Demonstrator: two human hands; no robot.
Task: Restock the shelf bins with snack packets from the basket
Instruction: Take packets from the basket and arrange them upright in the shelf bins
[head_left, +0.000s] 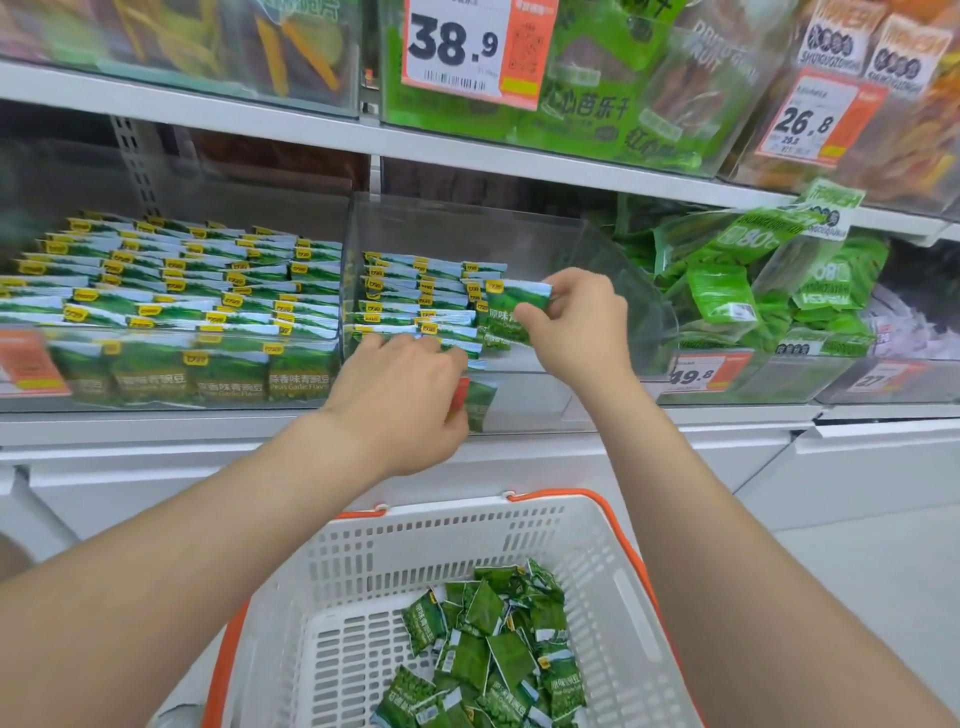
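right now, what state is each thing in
right hand, pinching one pea packet upright over the middle bin
left hand, resting on that bin's front rows, hold unclear
middle bin, partly filled, right side bare
left bin, full of upright rows
basket, holds a loose heap of packets, part of its floor bare

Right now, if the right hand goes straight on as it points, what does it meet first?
Probably the standing packets in the clear bin; the right hand points its held packet at them. Depth is unclear.
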